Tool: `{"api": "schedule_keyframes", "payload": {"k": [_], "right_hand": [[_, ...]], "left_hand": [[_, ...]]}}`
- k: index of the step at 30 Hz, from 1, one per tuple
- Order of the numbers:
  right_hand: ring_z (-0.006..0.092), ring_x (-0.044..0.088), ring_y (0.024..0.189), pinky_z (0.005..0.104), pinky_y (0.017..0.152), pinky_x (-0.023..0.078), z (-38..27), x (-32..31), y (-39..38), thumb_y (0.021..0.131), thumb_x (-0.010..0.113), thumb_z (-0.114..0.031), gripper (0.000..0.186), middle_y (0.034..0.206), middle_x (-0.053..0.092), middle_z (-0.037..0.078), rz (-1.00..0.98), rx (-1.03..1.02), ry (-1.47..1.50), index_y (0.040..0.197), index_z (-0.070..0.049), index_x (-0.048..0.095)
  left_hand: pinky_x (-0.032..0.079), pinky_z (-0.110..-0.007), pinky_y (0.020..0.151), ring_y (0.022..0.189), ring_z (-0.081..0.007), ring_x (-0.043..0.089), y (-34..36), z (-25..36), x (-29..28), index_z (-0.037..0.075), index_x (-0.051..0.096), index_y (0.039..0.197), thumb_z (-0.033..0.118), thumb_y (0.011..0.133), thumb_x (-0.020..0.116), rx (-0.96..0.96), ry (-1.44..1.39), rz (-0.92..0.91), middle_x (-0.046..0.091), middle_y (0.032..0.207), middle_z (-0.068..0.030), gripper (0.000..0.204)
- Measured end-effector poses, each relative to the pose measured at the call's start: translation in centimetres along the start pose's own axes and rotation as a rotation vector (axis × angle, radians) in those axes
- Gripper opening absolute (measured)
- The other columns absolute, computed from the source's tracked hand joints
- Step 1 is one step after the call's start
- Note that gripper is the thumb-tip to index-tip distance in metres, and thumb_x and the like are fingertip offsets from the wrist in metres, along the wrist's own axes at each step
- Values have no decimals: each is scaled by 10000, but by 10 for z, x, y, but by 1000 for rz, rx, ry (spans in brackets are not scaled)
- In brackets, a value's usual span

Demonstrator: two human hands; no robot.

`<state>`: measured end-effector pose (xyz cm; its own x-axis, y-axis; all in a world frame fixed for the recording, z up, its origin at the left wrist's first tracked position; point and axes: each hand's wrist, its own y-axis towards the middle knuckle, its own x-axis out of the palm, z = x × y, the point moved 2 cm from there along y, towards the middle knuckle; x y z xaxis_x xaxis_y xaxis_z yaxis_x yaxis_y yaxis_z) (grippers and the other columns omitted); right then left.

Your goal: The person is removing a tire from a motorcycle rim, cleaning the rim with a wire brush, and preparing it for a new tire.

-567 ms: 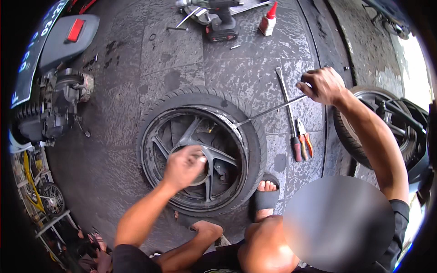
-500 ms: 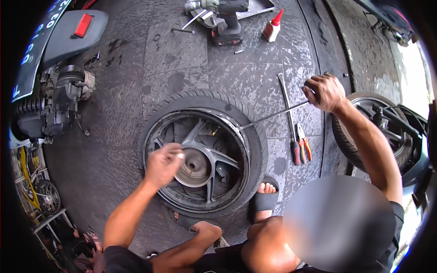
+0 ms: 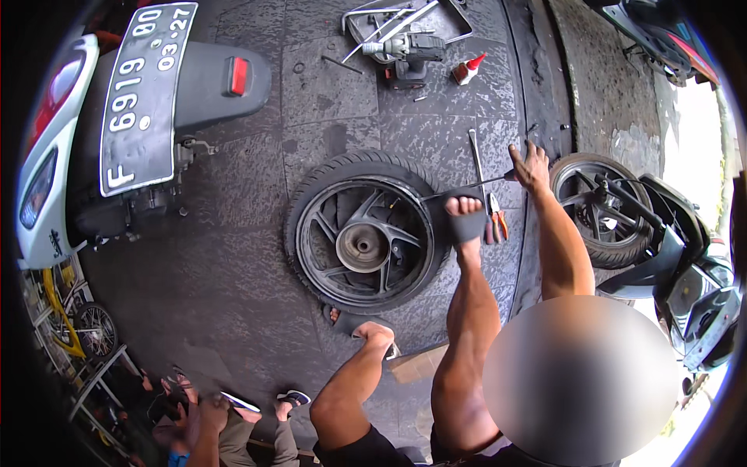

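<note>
A motorcycle wheel [image 3: 363, 247] lies flat on the floor, its black tyre [image 3: 310, 185] around a dark spoked rim. At its upper right, a thin metal tyre lever [image 3: 455, 189] runs from the rim edge towards my right hand [image 3: 533, 170]. That hand's fingers are stretched and apart, and the lever's dark end touches it by the thumb. My right foot [image 3: 465, 219], in a dark sandal, is over the tyre's right edge, against or just below the lever. Well away from the wheel, my left hand [image 3: 212, 414] is at the lower left; its fingers are hard to make out.
Pliers [image 3: 498, 219] and a long lever [image 3: 476, 156] lie right of the wheel. Farther off are a cordless impact wrench [image 3: 408, 54], a red-capped bottle [image 3: 468, 70] and a metal tray [image 3: 459, 33]. Motorcycle parts stand left; another wheel [image 3: 597, 210] is at right. People's feet show lower left.
My left hand has left the wheel hub for the lower left. My right foot has risen from the floor to the tyre's edge. My right hand's fingers have opened from around the lever.
</note>
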<state>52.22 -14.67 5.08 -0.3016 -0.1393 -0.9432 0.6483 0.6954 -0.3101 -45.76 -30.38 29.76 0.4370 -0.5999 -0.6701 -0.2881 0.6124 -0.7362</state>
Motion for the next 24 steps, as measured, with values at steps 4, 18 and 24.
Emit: {"api": "schedule_keyframes", "payload": {"k": [4,18,24], "right_hand": [[399,473,1253,444,1046,377,22,16,12,936,478,-551,707,1330,512,272,-49,-74,263,1361,14,481],[401,572,1167,463,995,459,74,191,-128,883,585,-220,536,1371,500,259,-293,218,1,1356,-15,438],[430,528,1209,460,1004,457,57,148,-117,842,628,-179,501,1358,492,301,-429,178,146,1288,17,509]], "left_hand": [[482,-352,513,574,-230,613,-29,-28,9,8,583,956,156,872,643,-430,-272,-76,621,701,-117,180],[506,-279,517,590,-159,626,-36,214,131,-16,591,1098,156,969,547,-380,-498,-340,686,817,-131,219],[480,-238,481,569,-111,608,-44,215,85,23,609,1053,229,960,593,-368,-328,-237,685,782,-96,227]]}}
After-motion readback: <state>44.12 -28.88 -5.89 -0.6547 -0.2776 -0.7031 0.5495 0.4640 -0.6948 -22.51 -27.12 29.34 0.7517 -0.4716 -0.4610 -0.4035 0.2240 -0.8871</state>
